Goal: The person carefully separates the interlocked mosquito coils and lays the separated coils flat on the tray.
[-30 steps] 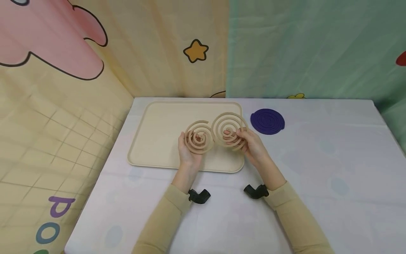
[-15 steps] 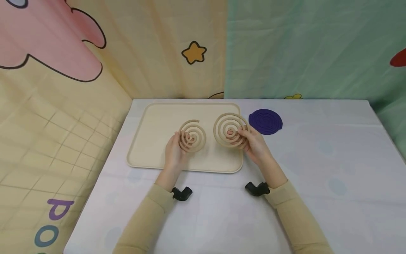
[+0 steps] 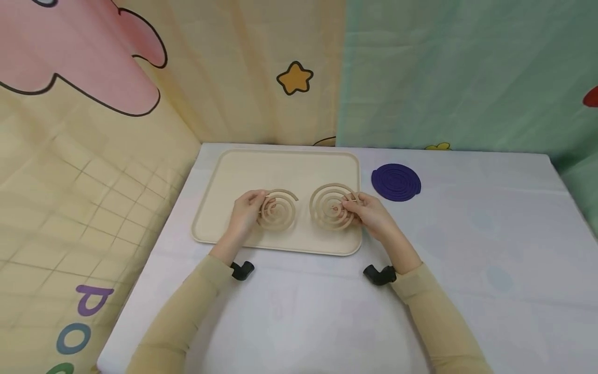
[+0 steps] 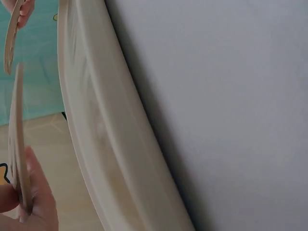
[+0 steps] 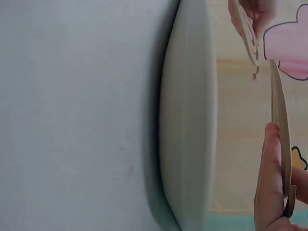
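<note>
My left hand (image 3: 245, 210) pinches a beige mosquito coil (image 3: 285, 227) by its left edge, above the tray. Opposite it, my right hand (image 3: 374, 215) holds a second beige mosquito coil (image 3: 322, 189) between thumb and fingers at its right side. A gap lies between the two spirals. In the left wrist view the left coil (image 4: 17, 130) appears edge-on, with thumb and fingers on either side. The right wrist view likewise has the right coil (image 5: 280, 110) edge-on between thumb and fingers. Below both hands lies the cream tray (image 3: 233, 176).
A purple coiled disc (image 3: 396, 182) lies flat on the white-covered table (image 3: 467, 259), right of the tray. Patterned curtains (image 3: 434, 72) hang behind the table and at its left. A black wrist mount (image 3: 380, 275) sits at my right cuff.
The two coils, touching or overlapping in view a second ago, are now apart. My left hand has moved left with its coil. Both coils sit slightly lower in the head view.
</note>
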Tool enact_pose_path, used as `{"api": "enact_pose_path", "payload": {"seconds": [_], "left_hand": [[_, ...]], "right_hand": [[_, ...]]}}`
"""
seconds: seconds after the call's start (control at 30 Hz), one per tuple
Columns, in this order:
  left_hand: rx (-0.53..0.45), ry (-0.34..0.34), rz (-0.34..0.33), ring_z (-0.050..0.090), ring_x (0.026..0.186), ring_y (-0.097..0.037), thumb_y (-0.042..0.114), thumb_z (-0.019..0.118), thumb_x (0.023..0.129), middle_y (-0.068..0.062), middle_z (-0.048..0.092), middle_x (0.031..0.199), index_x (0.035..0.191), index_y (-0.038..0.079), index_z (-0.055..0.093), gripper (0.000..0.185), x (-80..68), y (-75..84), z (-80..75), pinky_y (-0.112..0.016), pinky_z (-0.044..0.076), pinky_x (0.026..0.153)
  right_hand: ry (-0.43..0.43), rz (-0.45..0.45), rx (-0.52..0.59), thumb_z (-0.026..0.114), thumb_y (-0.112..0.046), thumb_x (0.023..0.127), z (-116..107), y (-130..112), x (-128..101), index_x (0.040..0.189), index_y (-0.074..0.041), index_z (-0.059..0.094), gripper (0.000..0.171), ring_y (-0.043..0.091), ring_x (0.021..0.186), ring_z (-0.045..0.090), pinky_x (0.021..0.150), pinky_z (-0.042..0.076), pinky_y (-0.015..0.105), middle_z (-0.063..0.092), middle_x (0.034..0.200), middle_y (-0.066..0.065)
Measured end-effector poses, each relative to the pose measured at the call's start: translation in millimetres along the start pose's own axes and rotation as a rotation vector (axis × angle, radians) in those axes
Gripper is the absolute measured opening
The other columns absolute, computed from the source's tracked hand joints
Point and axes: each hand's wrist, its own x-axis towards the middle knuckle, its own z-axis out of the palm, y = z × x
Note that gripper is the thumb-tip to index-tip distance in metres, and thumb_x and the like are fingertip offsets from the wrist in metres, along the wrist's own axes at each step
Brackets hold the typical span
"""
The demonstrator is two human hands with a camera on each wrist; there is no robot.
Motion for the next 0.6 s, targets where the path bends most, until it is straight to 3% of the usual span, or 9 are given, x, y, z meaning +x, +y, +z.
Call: {"api": "enact_pose_path", "payload": {"seconds": [0.1,0.27,0.4,0.6], "left_hand": [[0.102,-0.064,-0.015,0.059,0.115,-0.026,0.031,0.049,0.104,-0.016,0.064,0.127,0.128,0.006,0.061,0.037,6.4,0.5,0.6,-0.036,0.049,0.097],[0.273,-0.145,-0.022,0.057,0.116,-0.028,0.027,0.048,0.105,-0.018,0.062,0.13,0.128,0.002,0.061,0.037,14.9,1.7,2.5,-0.036,0.049,0.096],[0.387,-0.207,-0.003,0.058,0.108,-0.026,0.024,0.048,0.104,-0.021,0.062,0.127,0.124,-0.002,0.062,0.036,20.3,1.1,4.7,-0.029,0.05,0.085],[0.424,-0.241,0.0,0.056,0.08,-0.013,0.021,0.048,0.104,-0.013,0.065,0.101,0.116,-0.002,0.064,0.03,26.0,0.5,8.9,-0.017,0.046,0.066]], "right_hand": [[-0.006,0.0,-0.061,0.058,-0.019,0.099,2,-1,3,0.11,0.001,0.057,0.022,0.005,0.063,0.045,0.058,0.039,0.02,0.056,0.074,-0.01],[-0.044,0.0,-0.116,0.058,-0.014,0.099,6,-1,7,0.121,0.009,0.054,0.032,0.002,0.067,0.055,0.062,0.049,0.018,0.064,0.08,-0.009],[-0.067,0.022,-0.138,0.057,-0.013,0.099,9,-3,8,0.124,0.01,0.052,0.034,0.001,0.07,0.058,0.064,0.051,0.018,0.067,0.085,-0.005],[-0.082,0.072,-0.186,0.057,-0.014,0.1,11,-5,7,0.123,0.008,0.053,0.032,0.003,0.07,0.057,0.063,0.05,0.019,0.064,0.085,-0.003]]}}
